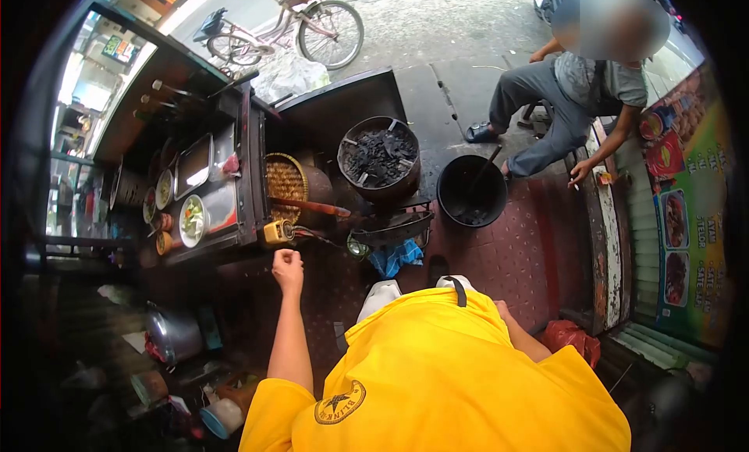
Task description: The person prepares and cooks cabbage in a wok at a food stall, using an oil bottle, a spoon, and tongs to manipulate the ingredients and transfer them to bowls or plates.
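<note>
**Curled Hand Beside a Yellow Box at Streetside Food Stall**

A person in a yellow shirt (pixel 468 374) stands on a dark red patterned floor (pixel 507 253) at a stall opening onto a paved street. At left, a worktop (pixel 223 193) carries a pale bowl (pixel 193 222) with green and white food, a metal tray (pixel 194 167) and smaller dishes. Below the worktop's far left end, a metal pot (pixel 173 335) sits among containers in shadow.

The left hand (pixel 289 272) is raised just beside the worktop's edge, its fingers curled nearly closed, with the thumb drawn in; whether they grip anything small cannot be told. Just beyond them is a yellow box (pixel 278 232), near a woven basket (pixel 287 180) and a long reddish-brown handle (pixel 312 207). The right hand (pixel 502 308) is low at the hip, partly hidden by the shirt, its fingers and any hold unclear.

Ahead stand a round drum (pixel 386 193) of black charcoal and a black bucket (pixel 456 179), with a blue cloth (pixel 396 257) nearer the feet. A seated person (pixel 577 77) in gray is at right, near a food banner (pixel 690 218); a bicycle (pixel 331 32) stands outside.
</note>
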The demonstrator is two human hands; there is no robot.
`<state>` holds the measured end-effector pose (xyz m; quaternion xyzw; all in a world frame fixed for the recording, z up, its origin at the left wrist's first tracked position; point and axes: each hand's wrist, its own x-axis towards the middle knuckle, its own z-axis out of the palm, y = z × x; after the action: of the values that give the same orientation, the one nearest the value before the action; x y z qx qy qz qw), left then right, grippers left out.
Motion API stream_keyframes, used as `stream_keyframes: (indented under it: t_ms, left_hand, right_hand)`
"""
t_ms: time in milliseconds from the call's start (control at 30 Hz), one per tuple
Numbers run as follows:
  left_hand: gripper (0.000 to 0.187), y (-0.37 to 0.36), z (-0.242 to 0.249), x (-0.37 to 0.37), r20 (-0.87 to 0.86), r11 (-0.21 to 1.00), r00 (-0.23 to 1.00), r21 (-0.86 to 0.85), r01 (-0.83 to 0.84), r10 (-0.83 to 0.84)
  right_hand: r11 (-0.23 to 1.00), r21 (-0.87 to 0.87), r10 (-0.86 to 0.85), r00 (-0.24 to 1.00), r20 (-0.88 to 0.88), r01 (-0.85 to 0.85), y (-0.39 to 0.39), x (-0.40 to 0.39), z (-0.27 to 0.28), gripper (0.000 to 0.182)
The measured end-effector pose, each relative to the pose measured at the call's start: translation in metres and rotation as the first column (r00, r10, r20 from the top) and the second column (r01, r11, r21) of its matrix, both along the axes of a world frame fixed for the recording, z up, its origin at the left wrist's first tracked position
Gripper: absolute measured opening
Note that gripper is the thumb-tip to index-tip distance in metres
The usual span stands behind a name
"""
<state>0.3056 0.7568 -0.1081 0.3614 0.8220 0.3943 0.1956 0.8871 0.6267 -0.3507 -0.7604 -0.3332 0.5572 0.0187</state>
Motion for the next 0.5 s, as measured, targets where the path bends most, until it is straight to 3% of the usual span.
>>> stream_keyframes:
  t_ms: [67, 133, 200, 267, 367, 400, 433, 500]
  left_hand:
    - [0.010, -0.039, -0.007, 0.022, 0.168, 0.989, 0.984, -0.129, 0.078, -0.056]
    - [0.010, -0.092, -0.027, 0.039, 0.255, 0.953, 0.962, -0.257, 0.162, -0.095]
    - [0.010, -0.183, -0.058, 0.057, 0.281, 0.818, 0.960, -0.549, 0.170, -0.011]
    - [0.014, -0.234, -0.048, 0.074, 0.279, 0.747, 0.960, -0.641, 0.177, 0.011]
    - [0.025, -0.309, -0.057, 0.076, 0.283, 0.620, 0.949, -0.772, 0.140, 0.138]
    - [0.025, -0.323, -0.056, 0.078, 0.285, 0.633, 0.943, -0.766, 0.116, 0.172]
    - [0.025, -0.338, -0.060, 0.078, 0.329, 0.662, 0.888, -0.748, 0.039, 0.320]
    - [0.025, -0.343, -0.051, 0.083, 0.379, 0.683, 0.773, -0.724, -0.094, 0.509]
  right_hand:
    - [0.997, -0.037, -0.065, 0.992, -0.107, 0.061, -0.004, -0.003, -0.014, 0.026]
    - [0.996, -0.037, 0.077, 0.996, -0.046, -0.079, 0.037, -0.036, 0.076, 0.020]
    - [0.994, -0.048, 0.084, 0.982, -0.168, -0.093, 0.068, -0.041, 0.042, 0.013]
    - [0.994, -0.020, 0.106, 0.984, -0.142, -0.110, 0.110, -0.057, 0.068, 0.007]
    - [0.978, 0.060, 0.204, 0.977, -0.067, -0.200, 0.168, -0.078, 0.093, 0.013]
    - [0.975, 0.072, 0.213, 0.974, -0.071, -0.208, 0.185, -0.084, 0.100, 0.015]
    - [0.976, 0.109, 0.200, 0.971, -0.134, -0.186, 0.197, -0.082, 0.078, 0.016]
    - [0.957, 0.166, 0.262, 0.955, -0.137, -0.238, 0.218, -0.097, 0.092, 0.018]
